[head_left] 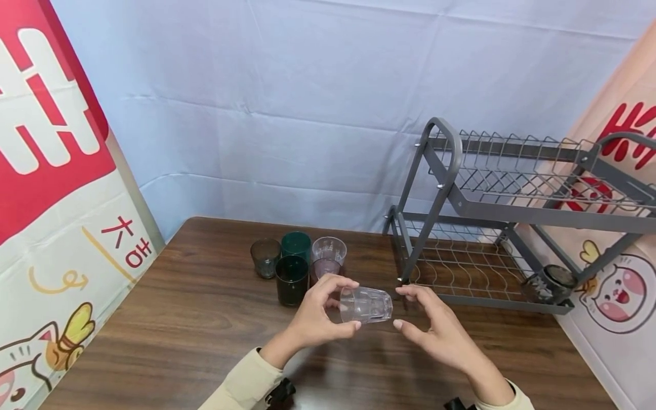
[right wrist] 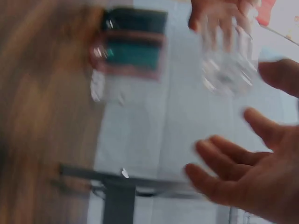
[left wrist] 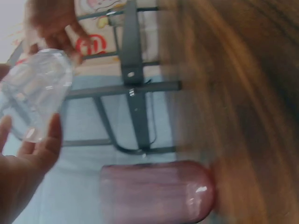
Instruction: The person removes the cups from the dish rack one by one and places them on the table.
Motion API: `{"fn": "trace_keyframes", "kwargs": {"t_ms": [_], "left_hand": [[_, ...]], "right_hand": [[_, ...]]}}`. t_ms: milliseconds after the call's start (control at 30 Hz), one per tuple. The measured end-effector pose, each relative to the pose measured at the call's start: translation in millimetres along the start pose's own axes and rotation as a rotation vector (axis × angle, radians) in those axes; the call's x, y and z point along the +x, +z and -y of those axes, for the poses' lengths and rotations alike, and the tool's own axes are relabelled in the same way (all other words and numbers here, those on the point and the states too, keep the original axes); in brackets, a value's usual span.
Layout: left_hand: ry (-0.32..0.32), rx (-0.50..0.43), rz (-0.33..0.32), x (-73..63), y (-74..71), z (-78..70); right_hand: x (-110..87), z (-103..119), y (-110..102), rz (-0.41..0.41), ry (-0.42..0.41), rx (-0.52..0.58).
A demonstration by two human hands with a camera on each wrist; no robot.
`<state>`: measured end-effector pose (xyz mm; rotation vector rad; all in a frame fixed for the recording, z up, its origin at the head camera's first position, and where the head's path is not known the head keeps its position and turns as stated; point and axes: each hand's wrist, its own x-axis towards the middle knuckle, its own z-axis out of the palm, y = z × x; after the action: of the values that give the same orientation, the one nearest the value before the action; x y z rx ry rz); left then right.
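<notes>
My left hand grips a clear faceted glass around its rim end, tipped on its side above the table with its base toward the right. Just beyond that base, my right hand has thumb and fingers spread apart and does not appear to touch the glass. In the left wrist view the clear glass sits between the left fingers and thumb. The right wrist view shows a gap between the right fingers and the glass, with some blur.
Behind the left hand stand a purple glass, another clear glass, two dark green glasses and a smoky brown glass. A grey two-tier dish rack stands at the right, with a dark glass on its lower tier.
</notes>
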<state>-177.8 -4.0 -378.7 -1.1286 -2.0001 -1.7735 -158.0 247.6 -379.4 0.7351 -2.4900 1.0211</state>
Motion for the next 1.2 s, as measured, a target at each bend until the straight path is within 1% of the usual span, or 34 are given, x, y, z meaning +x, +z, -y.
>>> {"fn": "trace_keyframes", "kwargs": {"t_ms": [67,133,167,233,367,433,533,633,733,867,1000,1200], "left_hand": [[-0.031,0.047,0.012,-0.5,-4.8,-3.7],[-0.054,0.084,0.018,-1.1,-9.8,-5.1],[-0.06,0.106,0.019,-1.8,-11.9,-3.1],[-0.065,0.148,0.016,-3.8,-15.5,4.2],[-0.07,0.218,0.011,-8.5,-20.8,23.9],[-0.079,0.234,0.015,-10.2,-23.6,29.5],[-0.091,0.249,0.024,-12.2,-27.7,33.4],[-0.098,0.281,0.03,-13.6,-31.8,33.5],[-0.118,0.325,0.03,-14.8,-36.1,31.9],[-0.155,0.378,0.024,-16.6,-42.4,29.3],[-0.182,0.427,0.026,-18.0,-49.4,27.0],[-0.209,0.459,0.04,-19.5,-60.8,22.4]], "right_hand": [[-0.8,-1.6,-4.5,0.028,-0.008,-0.1],[-1.0,-3.7,-8.8,0.057,-0.014,-0.15],[-1.1,-4.8,-10.9,0.071,-0.012,-0.163],[-1.2,-6.9,-14.6,0.1,-0.009,-0.187],[-1.3,-10.8,-19.5,0.149,0.011,-0.225],[-1.1,-12.3,-21.6,0.169,0.023,-0.245],[-1.1,-14.4,-25.5,0.2,0.057,-0.262],[-0.6,-17.2,-29.8,0.222,0.087,-0.277],[0.4,-21.4,-34.4,0.227,0.1,-0.305],[1.2,-27.4,-39.5,0.218,0.122,-0.35],[2.3,-32.8,-43.5,0.206,0.161,-0.387],[2.7,-39.1,-52.5,0.218,0.216,-0.423]]}}
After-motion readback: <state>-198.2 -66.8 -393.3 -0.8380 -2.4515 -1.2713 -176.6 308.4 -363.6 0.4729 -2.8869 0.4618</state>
